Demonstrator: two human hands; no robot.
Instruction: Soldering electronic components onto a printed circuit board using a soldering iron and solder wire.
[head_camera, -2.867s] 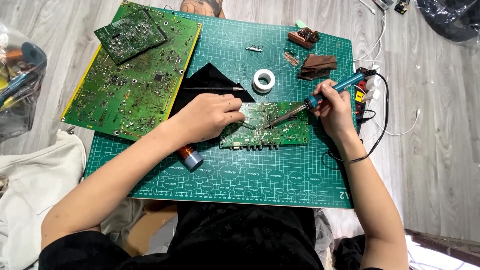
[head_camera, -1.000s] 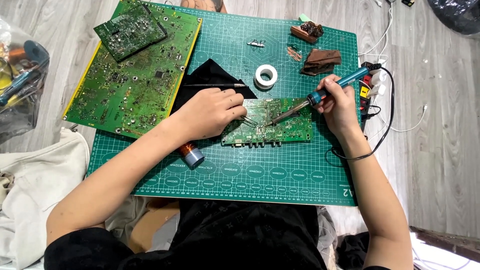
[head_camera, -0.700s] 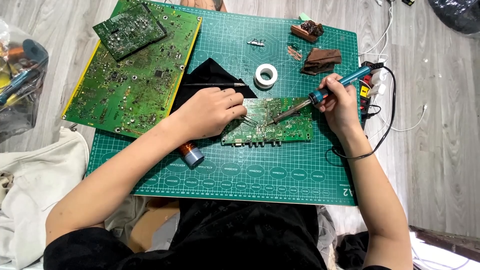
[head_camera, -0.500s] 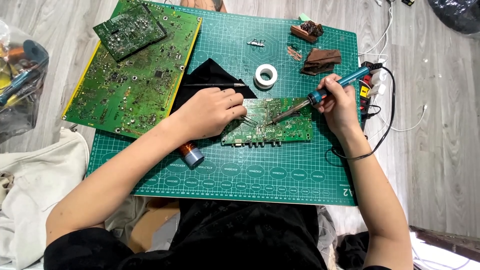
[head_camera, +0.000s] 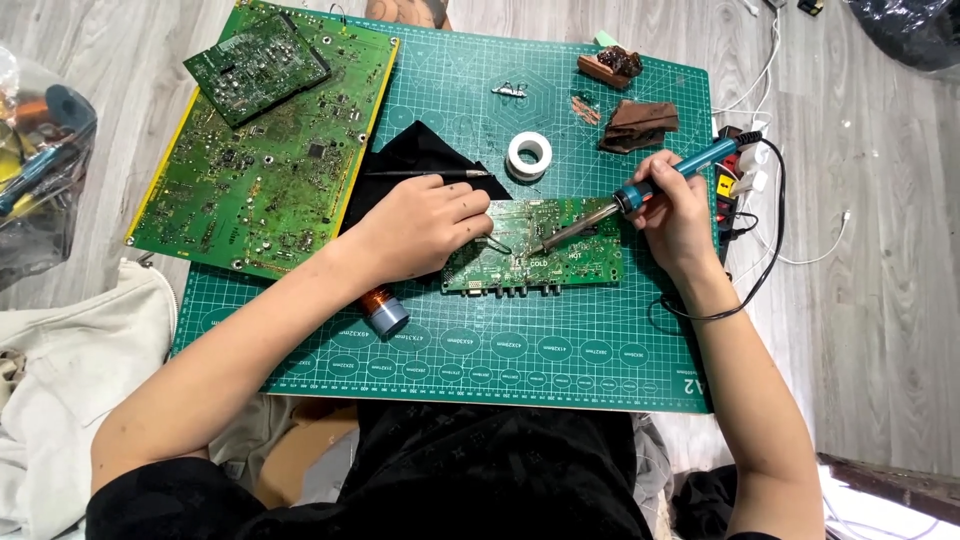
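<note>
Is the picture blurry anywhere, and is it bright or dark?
Head view: evenly lit, soft shadows under the left hand and right hand; the small circuit board and soldering iron look sharp; the plastic bag at the left edge shows glare.

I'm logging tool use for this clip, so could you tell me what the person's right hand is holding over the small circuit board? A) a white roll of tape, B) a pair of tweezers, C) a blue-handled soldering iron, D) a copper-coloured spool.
C: the right hand grips a blue-handled soldering iron, its tip angled down onto the small circuit board, while the left hand rests on the board's left end.
</note>
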